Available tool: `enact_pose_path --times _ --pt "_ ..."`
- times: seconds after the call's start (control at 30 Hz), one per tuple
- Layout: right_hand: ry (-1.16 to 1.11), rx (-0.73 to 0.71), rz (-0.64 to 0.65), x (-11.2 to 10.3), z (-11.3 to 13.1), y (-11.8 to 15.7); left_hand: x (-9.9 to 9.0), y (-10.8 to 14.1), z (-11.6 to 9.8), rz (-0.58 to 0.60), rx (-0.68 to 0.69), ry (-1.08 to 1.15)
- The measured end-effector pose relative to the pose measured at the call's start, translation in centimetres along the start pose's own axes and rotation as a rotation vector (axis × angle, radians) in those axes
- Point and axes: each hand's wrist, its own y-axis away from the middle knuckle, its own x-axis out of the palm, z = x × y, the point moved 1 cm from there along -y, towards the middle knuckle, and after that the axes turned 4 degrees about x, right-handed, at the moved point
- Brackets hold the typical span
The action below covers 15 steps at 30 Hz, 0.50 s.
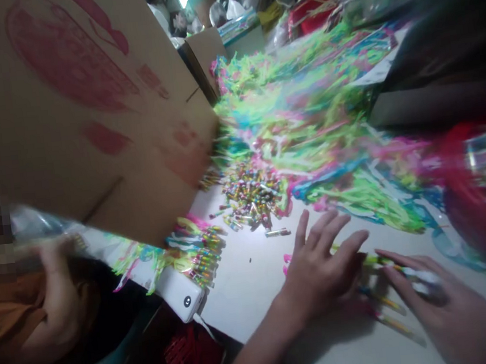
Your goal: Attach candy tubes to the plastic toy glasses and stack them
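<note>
My left hand [320,255] is over the white tabletop [238,298], its fingers spread apart, with a bit of pink [287,263] beside it. To its right, my right hand [460,309] is closed, thumb and fingers pinching a slim colourful tube [383,258]. A whitish, blurred bundle [425,281] shows inside that hand. Between and below the hands lie thin yellowish tubes [399,327], partly hidden. Ahead is a heap of small multicoloured tubes [251,195], with one loose tube [278,233] in front.
A large cardboard box [89,123] with red print blocks the left. Green, pink and blue strips [305,112] cover the table's far side. A row of tubes [207,255] and a white power bank [180,295] lie at the left edge. Another person's arm [59,294] shows at left.
</note>
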Motion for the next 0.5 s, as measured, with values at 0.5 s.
enact_pose_path --times 0.5 --pt "0.030 -0.156 0.187 0.3 2.1 0.3 -3.1 6.4 2.0 0.284 -0.267 0.306"
